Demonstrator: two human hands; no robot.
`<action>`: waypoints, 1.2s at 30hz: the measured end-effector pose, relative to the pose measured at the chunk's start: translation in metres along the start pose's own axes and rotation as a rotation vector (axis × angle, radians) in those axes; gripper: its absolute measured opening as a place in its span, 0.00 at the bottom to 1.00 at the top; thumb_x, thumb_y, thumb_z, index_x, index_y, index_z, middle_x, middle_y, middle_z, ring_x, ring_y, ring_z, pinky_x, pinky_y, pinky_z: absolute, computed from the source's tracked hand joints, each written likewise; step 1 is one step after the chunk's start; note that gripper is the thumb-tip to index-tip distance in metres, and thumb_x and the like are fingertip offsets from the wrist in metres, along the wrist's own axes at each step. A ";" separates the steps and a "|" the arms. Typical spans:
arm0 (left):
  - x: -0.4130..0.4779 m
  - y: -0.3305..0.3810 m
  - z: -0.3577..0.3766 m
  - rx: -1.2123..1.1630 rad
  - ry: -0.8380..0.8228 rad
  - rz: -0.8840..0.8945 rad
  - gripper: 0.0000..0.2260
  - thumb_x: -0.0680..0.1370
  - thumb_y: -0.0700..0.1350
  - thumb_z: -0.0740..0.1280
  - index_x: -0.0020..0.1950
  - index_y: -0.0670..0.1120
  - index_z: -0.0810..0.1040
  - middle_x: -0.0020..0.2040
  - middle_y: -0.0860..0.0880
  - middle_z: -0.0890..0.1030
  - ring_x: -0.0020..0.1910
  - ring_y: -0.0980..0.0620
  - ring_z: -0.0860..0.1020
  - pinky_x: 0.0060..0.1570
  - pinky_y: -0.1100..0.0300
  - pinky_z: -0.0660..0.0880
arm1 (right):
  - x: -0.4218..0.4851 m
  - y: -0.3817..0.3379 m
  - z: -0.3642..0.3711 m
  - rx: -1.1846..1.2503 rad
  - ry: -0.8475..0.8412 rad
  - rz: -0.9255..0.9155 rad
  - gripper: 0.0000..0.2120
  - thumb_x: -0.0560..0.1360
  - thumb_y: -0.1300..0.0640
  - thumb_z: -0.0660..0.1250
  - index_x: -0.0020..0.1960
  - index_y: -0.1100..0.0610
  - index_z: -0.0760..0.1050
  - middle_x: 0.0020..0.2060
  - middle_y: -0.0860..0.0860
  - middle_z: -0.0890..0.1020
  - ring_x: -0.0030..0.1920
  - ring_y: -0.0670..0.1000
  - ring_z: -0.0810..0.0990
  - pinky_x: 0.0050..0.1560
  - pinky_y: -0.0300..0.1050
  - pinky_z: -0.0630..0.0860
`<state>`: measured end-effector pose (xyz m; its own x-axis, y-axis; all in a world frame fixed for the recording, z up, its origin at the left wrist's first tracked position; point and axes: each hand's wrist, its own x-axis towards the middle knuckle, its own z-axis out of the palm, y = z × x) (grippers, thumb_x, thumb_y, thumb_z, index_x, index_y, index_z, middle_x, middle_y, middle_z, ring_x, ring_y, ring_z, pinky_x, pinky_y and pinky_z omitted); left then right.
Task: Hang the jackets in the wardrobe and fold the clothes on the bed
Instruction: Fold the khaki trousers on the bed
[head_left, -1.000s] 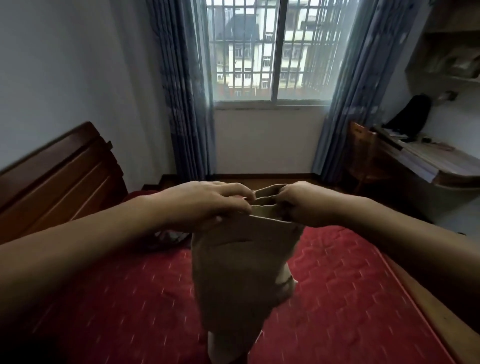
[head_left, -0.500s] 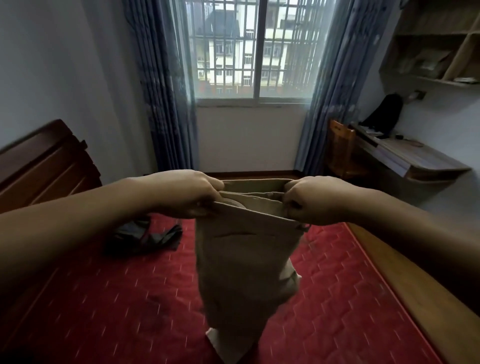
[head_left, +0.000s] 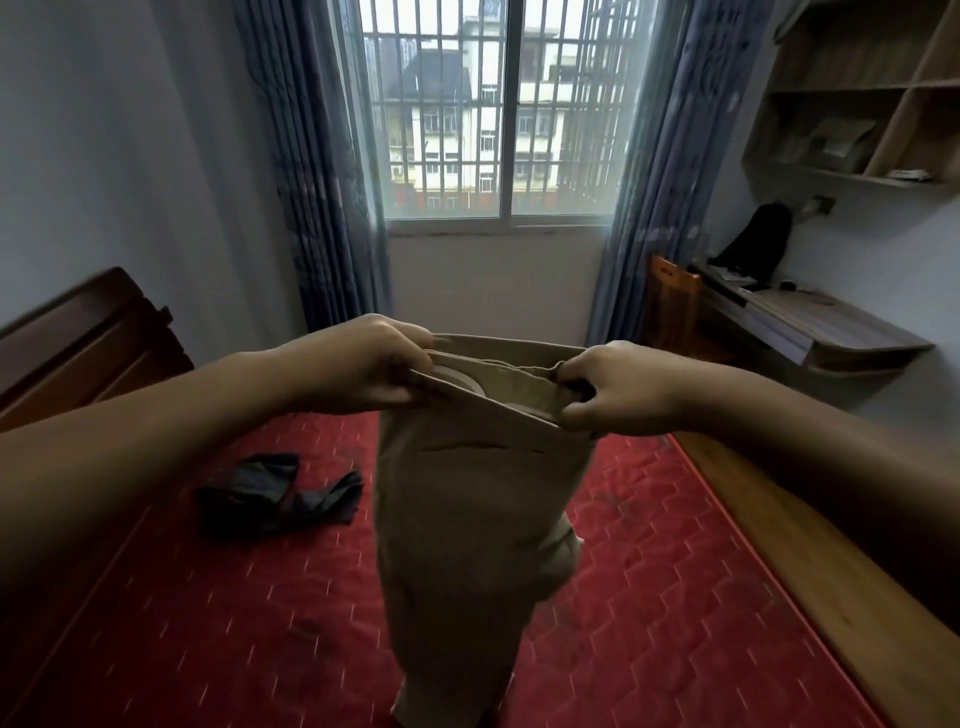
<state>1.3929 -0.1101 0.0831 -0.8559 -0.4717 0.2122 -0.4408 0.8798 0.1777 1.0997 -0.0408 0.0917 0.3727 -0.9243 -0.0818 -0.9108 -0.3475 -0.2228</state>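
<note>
Two hands hold one pair of beige trousers (head_left: 478, 509) up by the waistband, above the red mattress (head_left: 649, 597). The left hand (head_left: 363, 371) grips the left end, the right hand (head_left: 618, 387) pinches the right end. The legs hang down between both arms. A dark garment (head_left: 275, 493) lies on the mattress, left of the trousers.

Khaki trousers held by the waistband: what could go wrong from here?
The left hand and right hand only pinch the waistband ends of the khaki trousers, so a shake might pull one free. The legs hang bunched near the hems; laid down so, they would likely crease. The dark garment lies close on the red mattress and could get covered.
</note>
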 end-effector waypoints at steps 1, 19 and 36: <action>-0.001 -0.001 0.000 0.008 0.005 -0.004 0.03 0.76 0.42 0.73 0.43 0.48 0.83 0.44 0.53 0.78 0.42 0.54 0.79 0.40 0.52 0.78 | 0.001 -0.001 0.000 -0.049 -0.006 0.015 0.09 0.74 0.45 0.68 0.45 0.50 0.79 0.38 0.48 0.81 0.38 0.49 0.81 0.41 0.53 0.81; -0.031 0.003 -0.047 -0.295 0.144 -0.131 0.14 0.74 0.54 0.71 0.45 0.44 0.84 0.48 0.49 0.81 0.49 0.47 0.81 0.49 0.47 0.81 | 0.000 0.001 0.000 0.354 0.580 -0.252 0.06 0.79 0.63 0.69 0.51 0.55 0.83 0.38 0.49 0.82 0.39 0.50 0.82 0.39 0.54 0.81; 0.001 0.025 -0.057 -0.613 0.461 -0.214 0.11 0.74 0.31 0.71 0.45 0.45 0.74 0.51 0.41 0.81 0.51 0.47 0.83 0.48 0.55 0.82 | -0.012 0.006 -0.069 0.160 0.328 -0.080 0.12 0.79 0.60 0.66 0.46 0.46 0.82 0.40 0.41 0.83 0.41 0.40 0.81 0.40 0.37 0.76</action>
<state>1.3969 -0.0920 0.1422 -0.5123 -0.7213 0.4662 -0.2409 0.6417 0.7281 1.0772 -0.0423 0.1586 0.3411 -0.9057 0.2517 -0.8324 -0.4154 -0.3667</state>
